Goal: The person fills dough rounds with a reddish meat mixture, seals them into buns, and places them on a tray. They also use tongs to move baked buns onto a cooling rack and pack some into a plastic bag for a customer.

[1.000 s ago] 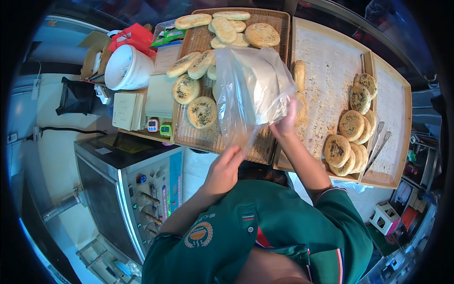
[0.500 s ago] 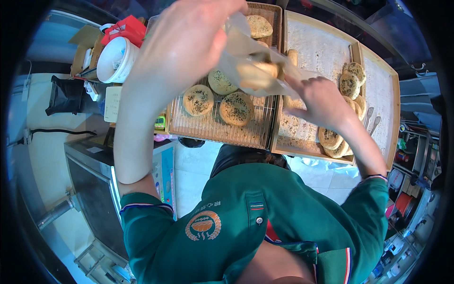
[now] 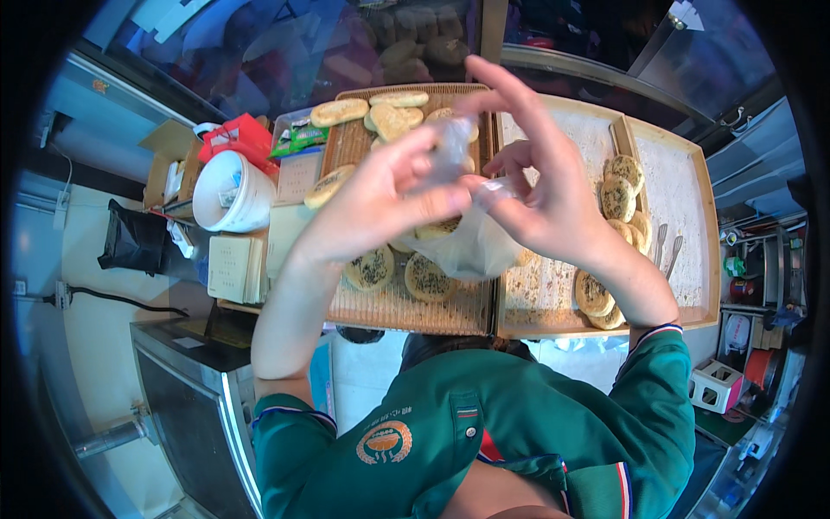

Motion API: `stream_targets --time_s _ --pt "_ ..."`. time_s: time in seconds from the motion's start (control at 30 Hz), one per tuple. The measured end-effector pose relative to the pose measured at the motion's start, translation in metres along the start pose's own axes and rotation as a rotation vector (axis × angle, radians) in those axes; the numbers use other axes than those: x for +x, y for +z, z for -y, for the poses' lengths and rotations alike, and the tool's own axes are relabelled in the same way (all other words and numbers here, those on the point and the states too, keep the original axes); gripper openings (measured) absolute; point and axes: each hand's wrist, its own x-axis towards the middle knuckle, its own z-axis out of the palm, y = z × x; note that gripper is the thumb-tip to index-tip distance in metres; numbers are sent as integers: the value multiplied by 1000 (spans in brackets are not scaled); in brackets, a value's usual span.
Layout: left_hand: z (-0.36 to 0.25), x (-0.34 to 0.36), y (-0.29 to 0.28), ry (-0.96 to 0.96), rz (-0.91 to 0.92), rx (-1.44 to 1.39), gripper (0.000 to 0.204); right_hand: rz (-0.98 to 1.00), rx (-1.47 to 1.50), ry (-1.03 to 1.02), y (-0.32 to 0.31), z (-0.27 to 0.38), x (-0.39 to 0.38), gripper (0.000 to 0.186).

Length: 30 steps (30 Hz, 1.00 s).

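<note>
The left hand (image 3: 380, 208) pinches the clear, sagging plastic bag (image 3: 474, 249); the right hand (image 3: 549, 190) has fingers half-spread, grip unclear; loose pinch could drop it.

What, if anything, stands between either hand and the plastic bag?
Nothing visible: the left hand and right hand both touch the plastic bag directly; seeded flatbreads lie on the tray below, not in between.
</note>
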Motion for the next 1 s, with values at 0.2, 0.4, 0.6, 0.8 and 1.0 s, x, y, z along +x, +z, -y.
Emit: stream_targets --time_s 0.2,0.4,0.6,0.8,1.0 --pt "8 39 36 72 54 266 34 156 19 315 -46 -5 0 63" --pt "-6 110 51 576 -138 907 28 111 -179 346 -106 -14 4 12" --pt "40 113 37 862 -569 1217 60 -199 129 354 -124 -64 22 17" --pt "139 32 -14 978 -653 1508 71 -315 138 406 -155 -123 30 20" --pt "208 -4 -7 538 -671 1120 57 -488 185 530 -178 -185 57 14"
